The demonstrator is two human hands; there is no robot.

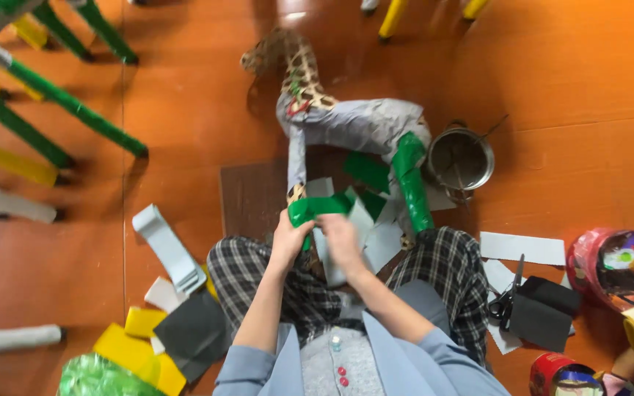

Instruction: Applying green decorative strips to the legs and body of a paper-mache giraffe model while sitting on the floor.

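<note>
A papier-mâché giraffe figure lies on the orange floor in front of my knees, its body grey and its neck spotted brown. One rear leg is wrapped in green paper. My left hand grips a strip of green paper against a front leg of the figure. My right hand presses on the grey paper and the same leg beside it. Both forearms wear grey-blue sleeves above checked trousers.
A metal pot stands right of the figure. Black scissors lie on white and black paper sheets at right, near a red bucket. Grey, yellow and black paper scraps lie at left. Green and yellow wrapped legs stand at upper left.
</note>
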